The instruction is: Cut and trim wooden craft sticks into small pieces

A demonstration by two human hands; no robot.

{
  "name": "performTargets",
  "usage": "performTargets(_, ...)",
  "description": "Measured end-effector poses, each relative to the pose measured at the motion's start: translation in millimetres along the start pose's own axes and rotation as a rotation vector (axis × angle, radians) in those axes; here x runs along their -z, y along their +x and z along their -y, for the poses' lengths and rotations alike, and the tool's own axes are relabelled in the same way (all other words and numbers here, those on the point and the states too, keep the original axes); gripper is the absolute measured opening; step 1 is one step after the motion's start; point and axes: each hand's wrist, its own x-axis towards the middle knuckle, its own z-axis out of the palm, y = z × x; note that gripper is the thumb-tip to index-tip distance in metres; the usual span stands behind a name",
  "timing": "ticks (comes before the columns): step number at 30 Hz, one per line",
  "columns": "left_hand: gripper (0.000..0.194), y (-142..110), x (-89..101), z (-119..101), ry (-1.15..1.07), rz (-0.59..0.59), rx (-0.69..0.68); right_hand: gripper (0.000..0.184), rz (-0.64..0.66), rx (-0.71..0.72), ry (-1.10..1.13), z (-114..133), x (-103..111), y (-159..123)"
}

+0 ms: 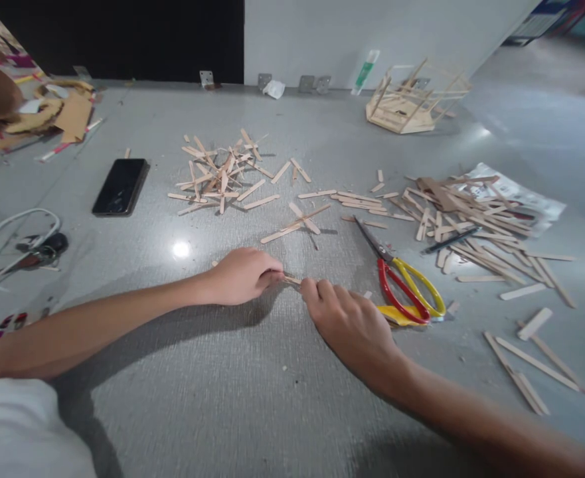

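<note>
Between my two hands, just above the grey table, is a thin wooden popsicle stick [293, 280]; only its middle shows. My left hand [242, 275] pinches one end, and my right hand [344, 315] has its fingers curled round the other. Whether it is one stick or a few held together, I cannot tell. Scissors [384, 255] with one red and one yellow handle lie just right of my right hand, partly over a yellow packet [396, 315]. Beyond my hands, a few sticks lie crossed [297, 224].
Loose popsicle sticks lie in a pile [222, 176] at the back and a larger heap [491, 222] at the right. A stick-built frame [406, 106] stands near the wall. A phone [121, 187] and a white cable [20, 219] are on the left.
</note>
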Motion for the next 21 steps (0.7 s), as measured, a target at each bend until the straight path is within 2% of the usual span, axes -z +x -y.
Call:
performTargets(11,0.037,-1.1,0.5,-1.4,-0.023,-0.001,-0.018,0.025,0.024,0.003,-0.021,-0.3,1.6,3.5)
performTargets(21,0.036,-0.6,1.2,-0.7,-0.003,-0.007,-0.027,0.023,0.110,-0.024,-0.049,4.2,6.5,3.7)
